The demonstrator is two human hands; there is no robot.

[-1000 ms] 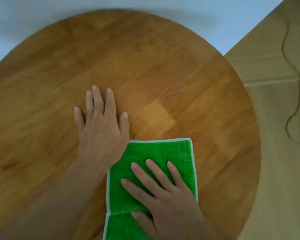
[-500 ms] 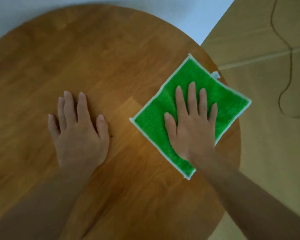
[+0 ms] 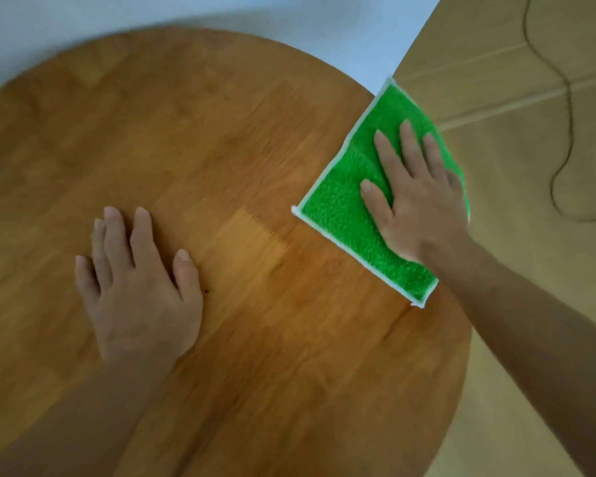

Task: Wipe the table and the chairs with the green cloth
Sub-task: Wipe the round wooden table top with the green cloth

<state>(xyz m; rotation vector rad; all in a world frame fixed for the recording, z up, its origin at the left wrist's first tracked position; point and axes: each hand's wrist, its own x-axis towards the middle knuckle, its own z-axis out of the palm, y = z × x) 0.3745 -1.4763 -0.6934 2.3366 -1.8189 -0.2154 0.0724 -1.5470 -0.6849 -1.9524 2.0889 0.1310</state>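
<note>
A round wooden table point(image 3: 255, 139) fills most of the head view. A green cloth with a white hem point(image 3: 338, 208) lies at the table's right edge, its far corner and right side hanging over the rim. My right hand point(image 3: 417, 201) presses flat on the cloth, fingers spread and pointing away from me. My left hand point(image 3: 138, 290) rests flat on the bare wood left of centre, palm down, holding nothing. No chair is in view.
Beyond the table's right rim is tan tiled floor point(image 3: 530, 304) with a thin dark cable point(image 3: 568, 108) curling across it. A pale wall point(image 3: 221, 8) runs behind the table's far edge.
My right hand has slid the green cloth from the near middle of the table out to the far right edge, turning it diagonal. My left hand stayed planted on the wood.
</note>
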